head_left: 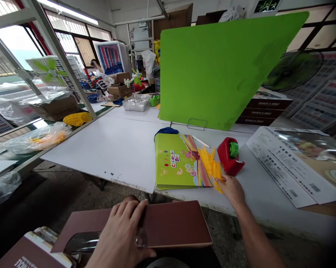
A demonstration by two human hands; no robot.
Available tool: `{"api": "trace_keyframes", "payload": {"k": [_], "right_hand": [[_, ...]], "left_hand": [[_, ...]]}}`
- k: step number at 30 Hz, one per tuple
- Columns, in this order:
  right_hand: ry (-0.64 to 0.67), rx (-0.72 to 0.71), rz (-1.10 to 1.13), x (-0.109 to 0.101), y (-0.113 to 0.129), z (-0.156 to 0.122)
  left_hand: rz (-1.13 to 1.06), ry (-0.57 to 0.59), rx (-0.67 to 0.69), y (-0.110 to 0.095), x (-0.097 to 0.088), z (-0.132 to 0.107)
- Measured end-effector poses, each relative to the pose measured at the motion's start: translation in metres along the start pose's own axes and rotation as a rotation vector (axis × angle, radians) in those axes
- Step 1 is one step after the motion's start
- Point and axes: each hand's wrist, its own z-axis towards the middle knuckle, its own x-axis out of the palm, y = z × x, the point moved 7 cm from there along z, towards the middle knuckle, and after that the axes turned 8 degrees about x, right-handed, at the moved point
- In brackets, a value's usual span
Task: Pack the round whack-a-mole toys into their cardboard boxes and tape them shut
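Resting flat, fingers spread, clamped on nothing: left hand (123,230) on a brown board (168,223) below the bench (114,145) edge. Reaching onto the bench, right hand (232,189), fingertips touching yellow plastic pieces (211,165); grip unclear. Pieces just beside a red tape dispenser (229,156), overlapping green cards (177,162).

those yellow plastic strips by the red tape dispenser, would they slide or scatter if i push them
The yellow plastic strips lie in a loose, fanned pile, so a push would probably scatter them rather than move them together. They look thin and light, likely to slide easily on the smooth white table. The right hand touches the pile's near end; the red tape dispenser beside it might block some.
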Motion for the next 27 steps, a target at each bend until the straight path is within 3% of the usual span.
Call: {"api": "trace_keyframes", "payload": {"k": [4,10,14,17,21,24,27], "right_hand": [[-0.002,0.064,0.026,0.0,-0.007,0.009],[-0.063,0.178,0.233,-0.011,-0.013,0.012],[-0.115,0.207,0.528,-0.021,-0.004,0.004],[-0.03,0.142,0.821,-0.031,0.02,-0.002],[0.133,0.024,1.092,-0.053,0.065,-0.009],[0.239,-0.054,1.15,-0.067,0.103,-0.02],[0.445,-0.176,1.052,-0.071,0.15,-0.047]], "left_hand": [[-0.052,0.12,-0.051,-0.011,0.023,0.016],[-0.055,0.088,-0.035,-0.02,0.024,0.027],[-0.133,0.113,0.018,-0.009,0.027,0.025],[-0.218,0.131,-0.018,0.027,0.022,0.016],[-0.069,0.046,-0.211,0.086,0.009,0.001],[-0.013,-0.017,-0.225,0.094,0.006,-0.001],[0.012,-0.049,-0.231,0.088,0.006,0.002]]}}
